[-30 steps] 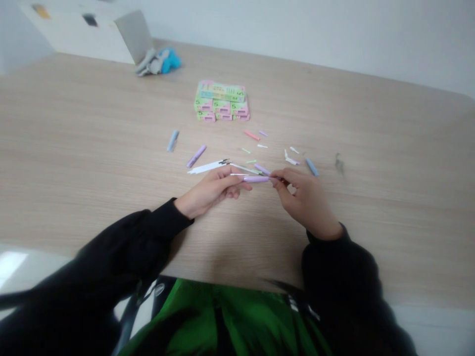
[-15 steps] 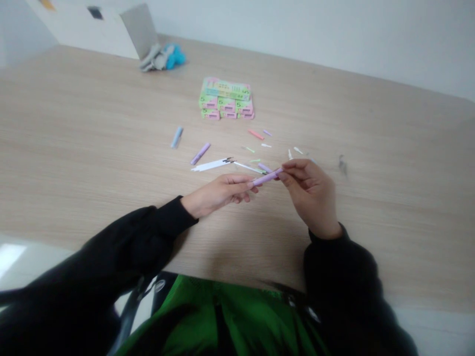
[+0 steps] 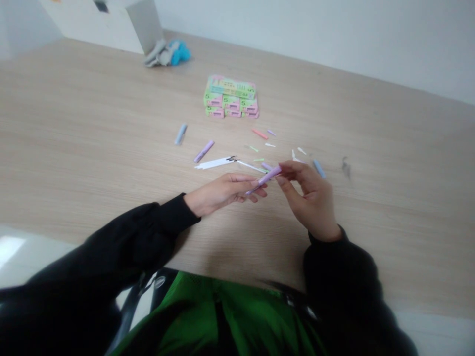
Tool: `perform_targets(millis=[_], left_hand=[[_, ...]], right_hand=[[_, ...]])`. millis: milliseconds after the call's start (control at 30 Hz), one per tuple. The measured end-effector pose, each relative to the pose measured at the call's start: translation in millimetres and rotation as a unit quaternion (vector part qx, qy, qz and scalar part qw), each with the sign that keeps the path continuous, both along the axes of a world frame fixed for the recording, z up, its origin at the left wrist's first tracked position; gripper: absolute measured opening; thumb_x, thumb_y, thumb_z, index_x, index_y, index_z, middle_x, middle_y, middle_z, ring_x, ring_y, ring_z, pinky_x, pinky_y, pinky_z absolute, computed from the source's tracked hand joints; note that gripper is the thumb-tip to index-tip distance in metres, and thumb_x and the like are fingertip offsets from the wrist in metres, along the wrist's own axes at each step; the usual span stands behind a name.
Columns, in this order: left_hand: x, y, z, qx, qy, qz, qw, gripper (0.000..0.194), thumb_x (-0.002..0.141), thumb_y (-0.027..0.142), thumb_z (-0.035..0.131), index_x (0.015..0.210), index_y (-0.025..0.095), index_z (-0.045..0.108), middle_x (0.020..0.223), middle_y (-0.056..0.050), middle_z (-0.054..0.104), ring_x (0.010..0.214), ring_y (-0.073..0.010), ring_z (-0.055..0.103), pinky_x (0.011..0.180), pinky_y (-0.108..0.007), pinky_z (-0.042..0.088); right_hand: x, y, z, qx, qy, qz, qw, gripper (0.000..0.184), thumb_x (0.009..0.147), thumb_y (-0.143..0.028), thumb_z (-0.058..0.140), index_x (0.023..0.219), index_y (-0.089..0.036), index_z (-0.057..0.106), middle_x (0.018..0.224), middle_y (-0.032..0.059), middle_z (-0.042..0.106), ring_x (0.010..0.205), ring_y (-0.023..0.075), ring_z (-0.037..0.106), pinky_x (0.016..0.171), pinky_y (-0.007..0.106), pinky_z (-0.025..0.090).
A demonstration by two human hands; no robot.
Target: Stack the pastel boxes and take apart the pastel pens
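My left hand (image 3: 232, 189) grips a purple pen barrel (image 3: 270, 175) between thumb and fingers, tilted up toward the right. At its upper end, my right hand (image 3: 309, 198) has thumb and fingertips around the tip; the exact contact is small and blurred. Just beyond the hands lie another purple pen piece (image 3: 266, 166) and a thin white refill (image 3: 251, 166). Several white refills with dark tips (image 3: 215, 162) lie together left of it. A purple pen (image 3: 204, 151) and a blue-grey pen (image 3: 180, 134) rest farther left.
Stacked green and pink boxes (image 3: 232, 96) stand at the back. Small loose parts include a coral-red piece (image 3: 260, 134), a white piece (image 3: 302, 151) and a blue piece (image 3: 319, 168). Grey and blue gloves (image 3: 168, 53) lie by a white box (image 3: 144, 24).
The purple barrel has tilted more steeply, and its lower end now shows below my left fingers. My right thumb sits slightly lower along it. The view has shifted a little.
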State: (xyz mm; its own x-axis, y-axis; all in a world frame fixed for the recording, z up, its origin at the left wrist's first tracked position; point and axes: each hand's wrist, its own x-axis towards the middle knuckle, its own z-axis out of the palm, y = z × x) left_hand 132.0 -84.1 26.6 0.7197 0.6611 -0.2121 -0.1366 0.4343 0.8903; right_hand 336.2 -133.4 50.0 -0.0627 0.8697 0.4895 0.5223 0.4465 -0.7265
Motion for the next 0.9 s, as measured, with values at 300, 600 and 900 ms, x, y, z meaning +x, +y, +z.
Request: perform_targets(millis=[300, 600, 900], left_hand=[[-2, -2, 1.2, 0.034, 0.003, -0.052, 0.998, 0.030, 0.088, 0.039, 0.070, 0.108, 0.017, 0.074, 0.098, -0.008, 0.074, 0.081, -0.0137, 0.064, 0.074, -0.027, 0.044], [-10, 9, 7.5, 0.172, 0.009, -0.005, 0.985, 0.022, 0.089, 0.035, 0.069, 0.100, 0.016, 0.075, 0.096, -0.007, 0.075, 0.087, -0.0157, 0.065, 0.086, -0.030, 0.048], [-29, 35, 16.5, 0.228, 0.071, 0.162, 0.957, 0.029, 0.074, 0.038, 0.081, 0.088, 0.014, 0.075, 0.088, -0.007, 0.077, 0.082, -0.0158, 0.066, 0.082, -0.029, 0.048]], right_hand=[[-11, 3, -9.3, -0.092, 0.199, 0.064, 0.974, 0.023, 0.086, -0.032, 0.073, 0.103, -0.023, 0.061, 0.088, 0.0009, 0.074, 0.080, 0.0151, 0.071, 0.078, 0.032, 0.060], [3, 10, -10.6, -0.051, 0.128, 0.010, 0.990, 0.021, 0.088, -0.026, 0.068, 0.108, -0.025, 0.063, 0.100, 0.0026, 0.072, 0.093, 0.0176, 0.070, 0.084, 0.036, 0.057], [38, 56, -52.4, -0.029, -0.169, -0.100, 0.980, 0.017, 0.083, -0.018, 0.058, 0.090, -0.016, 0.073, 0.097, 0.0115, 0.065, 0.092, 0.0254, 0.062, 0.085, 0.045, 0.052]])
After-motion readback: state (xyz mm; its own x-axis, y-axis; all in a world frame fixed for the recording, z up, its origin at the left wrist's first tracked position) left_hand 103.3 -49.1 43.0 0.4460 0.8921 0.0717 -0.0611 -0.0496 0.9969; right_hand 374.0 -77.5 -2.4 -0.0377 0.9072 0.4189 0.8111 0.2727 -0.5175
